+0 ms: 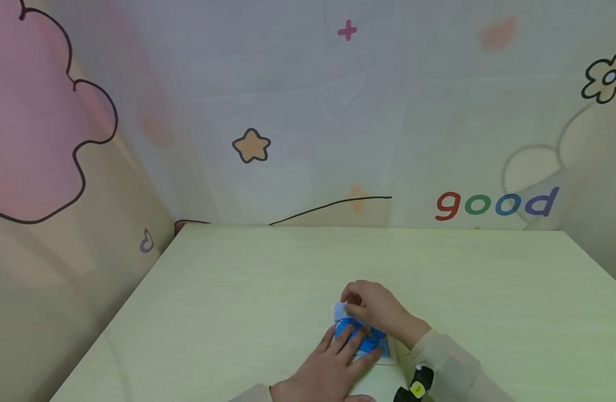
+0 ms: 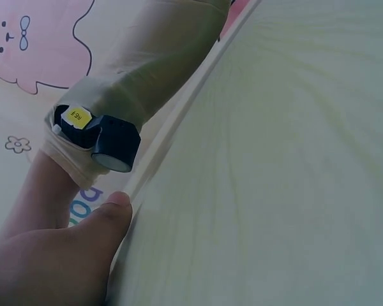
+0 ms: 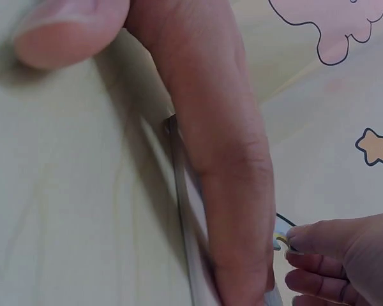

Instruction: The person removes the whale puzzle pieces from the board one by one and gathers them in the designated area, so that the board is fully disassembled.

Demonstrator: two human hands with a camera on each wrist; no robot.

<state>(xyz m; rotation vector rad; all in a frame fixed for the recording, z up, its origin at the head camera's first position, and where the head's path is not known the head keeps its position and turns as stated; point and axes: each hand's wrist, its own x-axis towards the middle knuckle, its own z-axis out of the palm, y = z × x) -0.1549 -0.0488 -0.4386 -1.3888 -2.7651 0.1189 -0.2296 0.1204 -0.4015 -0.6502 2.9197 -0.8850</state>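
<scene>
1. The picture board [image 1: 386,347] lies on the pale green table [image 1: 227,290], near the person, under both hands. It is blue.
2. The left hand [image 1: 328,368] rests on the board with its fingers spread wide. It grips nothing.
3. The right hand [image 1: 380,307] is at the top of the board. Its finger and thumb make a narrow pinch on a small bit [image 3: 279,242] that is blue and yellow. I cannot tell if the bit is loose or part of the board.
4. The hands get in the way: the left one hides the board's lower left, and the right one hides the top right.
5. A black band [image 1: 420,382] with a yellow tag is on the right sleeve [image 1: 450,371], near the left thumb.
6. Behind the table is a wall [image 1: 297,67] with a star [image 1: 251,146], a pink plus [image 1: 347,30] and the word "good" [image 1: 496,204].
7. A big pink shape [image 1: 31,128] is on the left side, and a flower [image 1: 609,76] is far right.
</scene>
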